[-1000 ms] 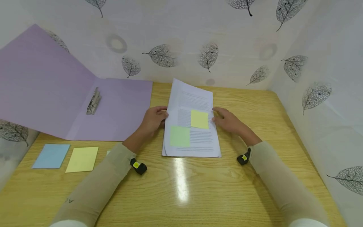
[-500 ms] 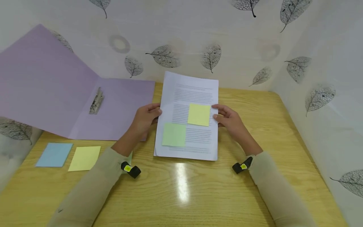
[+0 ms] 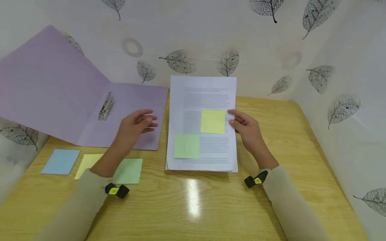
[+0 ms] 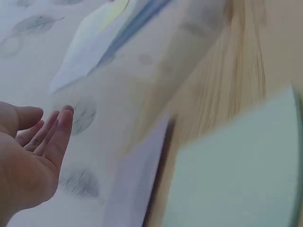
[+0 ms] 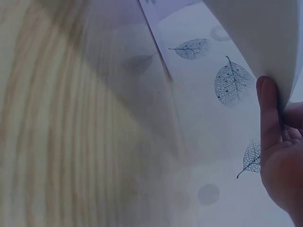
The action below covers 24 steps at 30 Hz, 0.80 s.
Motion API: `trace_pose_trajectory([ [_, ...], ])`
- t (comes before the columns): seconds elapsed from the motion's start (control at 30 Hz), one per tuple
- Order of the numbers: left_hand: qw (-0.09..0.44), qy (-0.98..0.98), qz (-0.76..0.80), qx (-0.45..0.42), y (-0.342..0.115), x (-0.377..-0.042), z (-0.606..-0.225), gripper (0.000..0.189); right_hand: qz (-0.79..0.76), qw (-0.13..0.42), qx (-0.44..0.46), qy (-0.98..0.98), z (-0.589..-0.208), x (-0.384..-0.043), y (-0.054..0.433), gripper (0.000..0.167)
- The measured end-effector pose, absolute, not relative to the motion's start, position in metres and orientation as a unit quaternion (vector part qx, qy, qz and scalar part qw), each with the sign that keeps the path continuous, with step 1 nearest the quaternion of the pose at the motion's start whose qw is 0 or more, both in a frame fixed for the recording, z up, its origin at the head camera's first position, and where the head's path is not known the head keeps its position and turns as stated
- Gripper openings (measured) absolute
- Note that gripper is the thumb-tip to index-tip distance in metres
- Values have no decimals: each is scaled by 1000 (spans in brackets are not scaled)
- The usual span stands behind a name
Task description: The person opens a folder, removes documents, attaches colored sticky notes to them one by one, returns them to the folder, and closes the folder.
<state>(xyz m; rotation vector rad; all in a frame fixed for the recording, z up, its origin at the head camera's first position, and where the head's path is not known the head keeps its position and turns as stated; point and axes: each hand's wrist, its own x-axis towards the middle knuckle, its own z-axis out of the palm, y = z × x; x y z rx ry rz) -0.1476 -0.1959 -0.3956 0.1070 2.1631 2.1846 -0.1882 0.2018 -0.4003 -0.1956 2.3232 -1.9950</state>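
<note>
A stack of printed paper sheets [image 3: 187, 100] is tilted up at the middle of the table, its right edge pinched between the thumb and fingers of my right hand [image 3: 248, 129]. On its top page are a yellow sticky note [image 3: 213, 121] and a green sticky note [image 3: 186, 146]. The right wrist view shows the underside of the sheets [image 5: 270, 38] with the thumb against it. My left hand [image 3: 134, 129] is off the stack, over the purple folder [image 3: 141, 97], fingers loosely bent and holding nothing. In the left wrist view the left hand [image 4: 35, 156] also holds nothing.
The folder lies open at the left, its cover raised, with a metal clip [image 3: 106, 106] near the spine. In front of it are a blue pad [image 3: 61, 161], a yellow pad [image 3: 87, 162] partly behind my left arm, and a green pad [image 3: 129, 171]. A leaf-patterned sheet [image 3: 205, 33] backs the table.
The paper stack has come round to face me more squarely. My left hand has let go of its left edge and moved left over the folder; the right hand keeps its grip.
</note>
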Motion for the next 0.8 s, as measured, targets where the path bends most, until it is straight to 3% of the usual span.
trace_pose_trajectory([
  [0.17,-66,718,693,1,-270,-111,-383,42,-679,20,-69,731,-395,-187,206,42],
  [0.33,-134,757,633,-96,-341,-83,-386,42,-702,22,-74,708,-393,-188,210,42],
  [0.53,-126,843,477,-215,-393,-66,-399,52,-715,21,-65,696,-392,-187,212,41],
  [0.8,-135,913,314,-223,-399,-67,-407,58,-710,14,-70,701,-391,-188,212,40],
])
